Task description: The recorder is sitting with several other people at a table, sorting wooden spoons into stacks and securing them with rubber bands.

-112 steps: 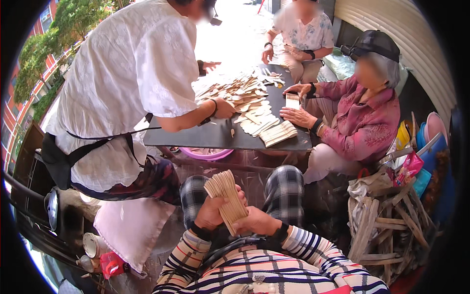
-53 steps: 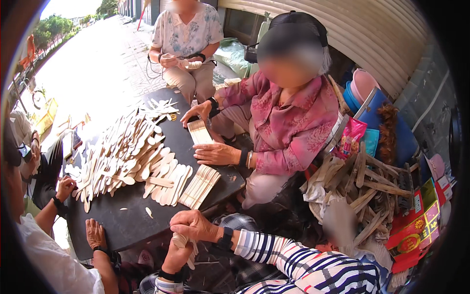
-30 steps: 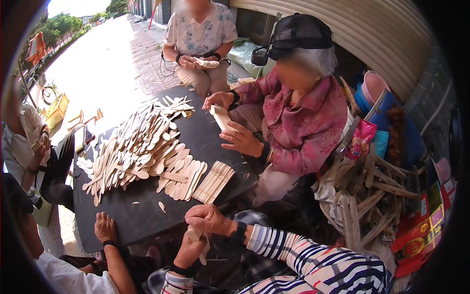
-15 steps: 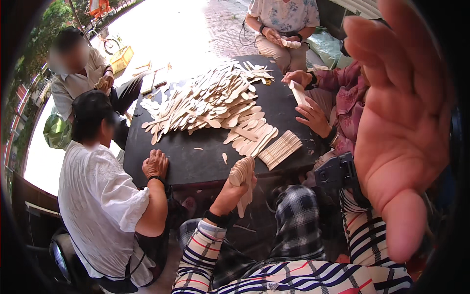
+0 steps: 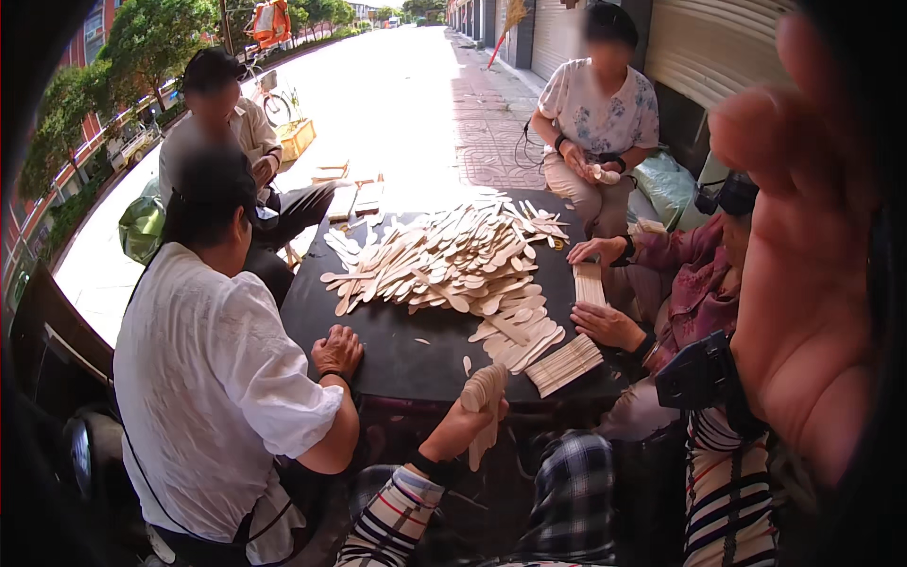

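Note:
My left hand [image 5: 455, 432] is wrapped round a bundle of wooden spoons [image 5: 485, 388], held above the near edge of the table. Their rounded ends face up, and one spoon hangs lower than the others. Close to the camera, my right hand [image 5: 811, 255] is raised at the right with its palm showing and nothing in it; its fingertips run out of the picture. A neat stack of wooden spoons [image 5: 564, 366] lies on the table just beyond the left hand's bundle. Behind it spreads a large loose heap of wooden spoons [image 5: 453, 260].
The dark table [image 5: 397, 354] has a co-worker in white [image 5: 217, 369] at its left, one hand resting on it. Another person's hands [image 5: 609, 326] hold a spoon stack at the right edge. Two more people [image 5: 600, 113] sit at the far side. A yellow crate [image 5: 298, 140] stands beyond.
The view has tilted up, so the table sits lower and more street shows. The co-worker's stack at the right has come down to the table. My left hand still grips its bundle.

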Demonstrator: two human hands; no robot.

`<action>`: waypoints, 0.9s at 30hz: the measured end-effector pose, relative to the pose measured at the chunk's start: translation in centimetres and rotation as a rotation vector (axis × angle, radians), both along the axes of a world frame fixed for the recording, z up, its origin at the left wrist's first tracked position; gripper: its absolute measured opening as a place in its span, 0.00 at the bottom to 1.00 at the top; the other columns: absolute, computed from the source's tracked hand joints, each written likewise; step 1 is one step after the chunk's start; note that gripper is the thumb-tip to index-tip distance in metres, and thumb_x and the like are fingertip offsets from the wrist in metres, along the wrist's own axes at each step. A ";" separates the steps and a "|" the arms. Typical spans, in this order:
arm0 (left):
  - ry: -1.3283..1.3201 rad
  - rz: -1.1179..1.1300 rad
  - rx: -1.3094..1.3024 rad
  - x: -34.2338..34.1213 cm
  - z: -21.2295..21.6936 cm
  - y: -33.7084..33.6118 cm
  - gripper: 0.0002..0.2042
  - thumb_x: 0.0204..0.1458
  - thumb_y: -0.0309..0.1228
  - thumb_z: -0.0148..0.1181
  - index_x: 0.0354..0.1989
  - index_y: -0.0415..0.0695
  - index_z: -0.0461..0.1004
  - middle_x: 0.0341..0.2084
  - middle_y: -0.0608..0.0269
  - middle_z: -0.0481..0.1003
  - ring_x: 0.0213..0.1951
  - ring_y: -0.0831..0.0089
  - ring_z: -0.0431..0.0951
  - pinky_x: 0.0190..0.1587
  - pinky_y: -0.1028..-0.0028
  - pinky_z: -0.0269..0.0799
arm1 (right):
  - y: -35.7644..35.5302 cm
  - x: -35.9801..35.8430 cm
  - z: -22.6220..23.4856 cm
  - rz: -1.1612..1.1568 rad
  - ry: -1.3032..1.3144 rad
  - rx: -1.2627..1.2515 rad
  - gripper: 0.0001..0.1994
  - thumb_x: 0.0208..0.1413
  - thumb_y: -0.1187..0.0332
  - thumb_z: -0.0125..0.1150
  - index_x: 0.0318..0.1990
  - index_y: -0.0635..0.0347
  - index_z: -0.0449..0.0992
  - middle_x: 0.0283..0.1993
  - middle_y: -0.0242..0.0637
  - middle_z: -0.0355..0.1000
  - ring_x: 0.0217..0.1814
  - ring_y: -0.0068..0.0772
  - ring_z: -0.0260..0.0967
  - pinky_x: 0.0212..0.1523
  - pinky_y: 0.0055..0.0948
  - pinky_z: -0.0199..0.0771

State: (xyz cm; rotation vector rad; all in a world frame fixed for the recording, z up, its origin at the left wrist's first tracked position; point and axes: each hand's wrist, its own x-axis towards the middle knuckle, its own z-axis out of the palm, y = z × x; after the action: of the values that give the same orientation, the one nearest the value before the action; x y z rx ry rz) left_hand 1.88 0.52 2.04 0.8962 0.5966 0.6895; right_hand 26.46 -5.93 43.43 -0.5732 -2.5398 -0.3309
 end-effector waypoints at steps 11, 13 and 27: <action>0.016 0.042 0.054 -0.8 -1.1 1.0 0.22 0.47 0.20 0.51 0.54 0.38 0.64 0.40 0.62 0.71 0.44 0.72 0.74 0.51 0.70 0.70 | 1.0 -4.0 -1.6 -0.152 -0.227 -0.082 0.44 0.53 0.42 0.58 0.66 0.70 0.54 0.71 0.58 0.47 0.71 0.57 0.52 0.68 0.51 0.52; 0.038 0.018 0.072 -0.8 -1.4 0.7 0.20 0.49 0.22 0.52 0.54 0.38 0.64 0.40 0.62 0.71 0.43 0.73 0.74 0.49 0.71 0.71 | 2.3 -5.6 -1.7 -0.050 -0.193 -0.090 0.44 0.54 0.42 0.58 0.66 0.70 0.54 0.71 0.58 0.48 0.70 0.56 0.52 0.68 0.51 0.52; 0.011 0.091 0.088 0.1 -2.4 1.5 0.14 0.48 0.25 0.56 0.44 0.39 0.68 0.33 0.65 0.72 0.36 0.77 0.72 0.42 0.75 0.71 | 6.6 -9.7 -7.4 0.168 0.150 -0.278 0.38 0.56 0.46 0.54 0.63 0.72 0.57 0.67 0.57 0.53 0.67 0.55 0.56 0.67 0.49 0.55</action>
State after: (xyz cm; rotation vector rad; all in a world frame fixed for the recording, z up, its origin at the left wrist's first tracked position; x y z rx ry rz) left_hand 1.96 2.04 -0.31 0.9594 0.6233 0.7988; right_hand 16.77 0.70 36.03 -0.4613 -2.4821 0.1236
